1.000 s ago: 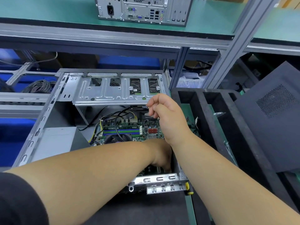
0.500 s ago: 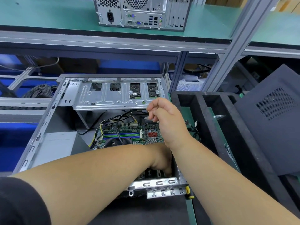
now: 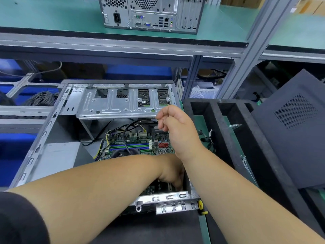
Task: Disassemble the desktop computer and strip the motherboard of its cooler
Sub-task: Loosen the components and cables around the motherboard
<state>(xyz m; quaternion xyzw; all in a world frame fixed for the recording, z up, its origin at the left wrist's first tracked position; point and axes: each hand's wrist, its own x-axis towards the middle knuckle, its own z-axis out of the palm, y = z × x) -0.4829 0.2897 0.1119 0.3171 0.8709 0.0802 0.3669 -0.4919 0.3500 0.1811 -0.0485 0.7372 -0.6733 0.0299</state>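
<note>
The open desktop case (image 3: 44,138) lies on its side on the bench. Inside it, the green motherboard (image 3: 140,143) shows its memory slots and red ports. The dark cooler fan (image 3: 123,153) peeks out just above my left forearm. My right hand (image 3: 177,127) hovers below the silver drive cage (image 3: 123,103) and pinches a small cable connector (image 3: 155,126) between thumb and forefinger. My left hand (image 3: 171,175) reaches down into the case's near right corner, by the board's edge. Its fingers are hidden, and what they touch cannot be seen.
A second computer (image 3: 149,13) stands on the green upper shelf. Right of the case are a black foam tray (image 3: 219,120) with slots and a dark perforated side panel (image 3: 295,129). A yellow-handled screwdriver (image 3: 202,206) lies at the case's near corner. A cable coil (image 3: 42,98) sits far left.
Both hands keep almost the same places. My view has tilted up a little, showing more of the computer on the shelf.
</note>
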